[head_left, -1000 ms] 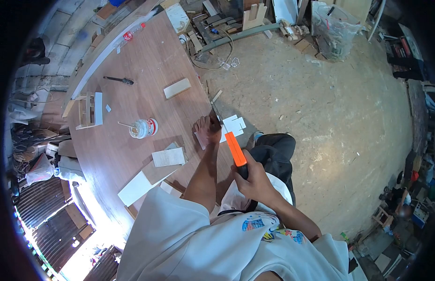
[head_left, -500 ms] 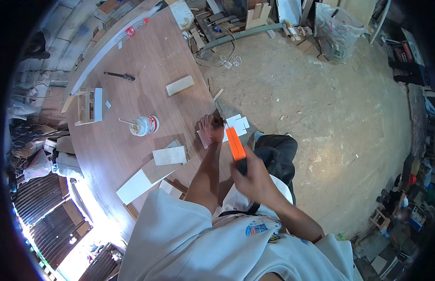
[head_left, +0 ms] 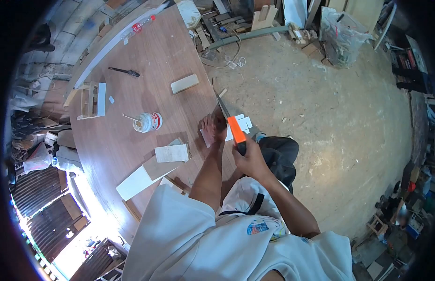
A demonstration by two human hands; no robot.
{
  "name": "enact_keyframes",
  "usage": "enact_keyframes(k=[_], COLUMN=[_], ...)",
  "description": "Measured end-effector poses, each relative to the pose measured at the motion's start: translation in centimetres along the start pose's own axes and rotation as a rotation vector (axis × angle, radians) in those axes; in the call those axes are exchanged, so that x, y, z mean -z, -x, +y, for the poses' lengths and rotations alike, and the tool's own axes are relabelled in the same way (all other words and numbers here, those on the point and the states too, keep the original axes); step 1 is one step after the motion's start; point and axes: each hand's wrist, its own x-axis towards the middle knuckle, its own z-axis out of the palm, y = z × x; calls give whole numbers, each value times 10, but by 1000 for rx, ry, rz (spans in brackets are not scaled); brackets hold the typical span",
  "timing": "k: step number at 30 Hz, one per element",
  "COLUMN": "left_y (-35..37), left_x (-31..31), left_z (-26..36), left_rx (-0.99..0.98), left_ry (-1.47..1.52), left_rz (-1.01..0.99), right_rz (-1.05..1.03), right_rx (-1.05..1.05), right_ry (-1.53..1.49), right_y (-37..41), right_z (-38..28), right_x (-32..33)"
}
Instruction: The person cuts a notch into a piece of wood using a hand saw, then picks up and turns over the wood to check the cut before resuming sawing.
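Observation:
At the table's right edge my left hand (head_left: 213, 128) presses down on a pale board (head_left: 205, 139), its fingers bent over the board. My right hand (head_left: 251, 158) is wrapped round the handle of a handsaw (head_left: 236, 129) with an orange and black grip. The saw's blade (head_left: 222, 106) runs up and left beside my left hand, along the table edge. Beyond the saw a white notched piece (head_left: 244, 123) shows, partly hidden by the grip. Where the blade meets the board is hard to make out.
On the wooden table (head_left: 147, 100) are a glue jar (head_left: 149, 122), a black tool (head_left: 124, 71), a small block (head_left: 184, 84), white boards (head_left: 172, 153), a small wooden frame (head_left: 92, 100) and a bottle (head_left: 143, 23). A plastic bag (head_left: 345, 40) stands on the floor.
My right hand and the saw have moved slightly, and more of the blade shows beyond my left hand. The whole view has shifted a little; my left hand stays on the board.

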Motion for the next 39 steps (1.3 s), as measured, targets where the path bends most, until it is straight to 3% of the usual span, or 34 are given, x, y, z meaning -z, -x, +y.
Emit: enact_keyframes(k=[3,5,7,9,12,14,16,20,26,31,33,35,39], left_y=[1,-13,1,-5,-2,7,1,-4,-3,1,-10,-6,-5], left_x=[-4,-9,-3,-9,-20,-30,-31,-21,-12,-7,-12,-16,-5], left_z=[8,10,-2,-23,-33,-40,-34,-24,-22,-22,-18,-23,-14], left_rx=[4,10,10,-178,-160,-179,-194,-197,-215,-221,-231,-212,-131], left_ry=[6,10,3,7,-70,-20,41,57,43,32,37,24,-25], left_rz=[10,48,25,-230,-284,-235,-96,-119,-96,-96,-70,-176,-220], right_rz=[-41,39,38,33,-9,-64,-38,55,-6,-15,-10,13,-30], right_rx=[2,115,68,68,45,-89,25,87,24,51,79,63,22], right_ry=[84,-36,-68,-89,-19,38,-22,-110,104,-67,-107,46,123], right_y=[8,32,50,37,3,5,26,54,-6,65,52,17,7], right_z=[-12,-45,-41,-25,12,1,-37,-38,-2,-50,-36,12,0], right_x=[-1,4,2,3,-1,5,17,18,-9,17,15,6,3])
